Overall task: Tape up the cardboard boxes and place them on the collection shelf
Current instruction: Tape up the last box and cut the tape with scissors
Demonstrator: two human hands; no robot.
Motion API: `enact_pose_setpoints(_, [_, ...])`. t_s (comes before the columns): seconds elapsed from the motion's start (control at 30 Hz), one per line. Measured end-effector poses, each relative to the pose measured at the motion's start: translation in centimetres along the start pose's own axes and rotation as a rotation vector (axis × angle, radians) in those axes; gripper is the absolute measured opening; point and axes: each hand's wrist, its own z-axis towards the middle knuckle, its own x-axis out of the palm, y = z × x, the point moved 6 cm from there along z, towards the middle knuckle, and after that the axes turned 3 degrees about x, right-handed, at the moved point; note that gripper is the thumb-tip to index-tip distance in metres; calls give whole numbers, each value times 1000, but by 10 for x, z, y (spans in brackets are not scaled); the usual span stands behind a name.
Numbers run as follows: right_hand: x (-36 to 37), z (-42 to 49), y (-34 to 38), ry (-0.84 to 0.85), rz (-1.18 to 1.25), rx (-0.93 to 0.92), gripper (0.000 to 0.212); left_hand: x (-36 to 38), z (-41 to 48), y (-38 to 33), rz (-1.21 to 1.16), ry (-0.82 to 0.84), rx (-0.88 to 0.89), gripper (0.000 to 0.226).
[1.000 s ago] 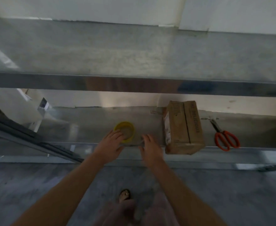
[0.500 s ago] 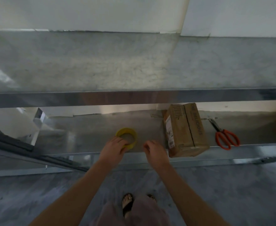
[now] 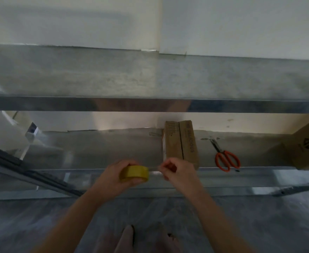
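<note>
Just beyond your right fingers (image 3: 165, 166), the cardboard box (image 3: 181, 143) lies with its seam seemingly untaped. Your left hand (image 3: 111, 178) wraps the yellow tape roll (image 3: 134, 173); your right hand (image 3: 179, 172) pinches its free end — short strip out. Sealing, shelving — all left.

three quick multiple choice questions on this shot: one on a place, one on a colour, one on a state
1. Where do the scissors lie?
A. on the top shelf
B. on the floor
C. on the lower shelf, right of the small box

2. What colour is the tape roll?
A. yellow
B. blue
C. white

3. What is the right hand doing?
A. resting flat
B. pinching the tape end
C. gripping the scissors

1 C: they lie beside that box.
2 A: the roll in the left hand is yellow.
3 B: it pinches a strip off the roll.
</note>
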Motion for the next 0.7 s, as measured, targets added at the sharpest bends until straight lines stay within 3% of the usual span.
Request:
enact_pose_setpoints(0.1, [-32,-8,-13,88,89,34,6,21,9,-21,-15,-44,-53,53])
enact_pose_setpoints(0.2, [-62,-7,-25,53,-15,-49,17,35,21,-43,56,-76,-92,48])
enact_pose_setpoints(0.37, [-90,-6,-31,3,-94,-189,9,43,33,-67,409,-140,-146,43])
enact_pose_setpoints(0.5, [-105,0,-43,-2,2,-131,13,47,29,-71,65,-29,-149,42])
enact_pose_setpoints(0.6, [-106,2,-52,40,60,-67,14,47,26,-64,65,24,-225,40])
enact_pose_setpoints(0.67, [-108,3,-54,31,52,-64,10,45,27,-61,241,32,-245,39])
enact_pose_setpoints(0.7, [-110,3,-55,29,68,-53,9,43,30,-63,443,47,-210,40])
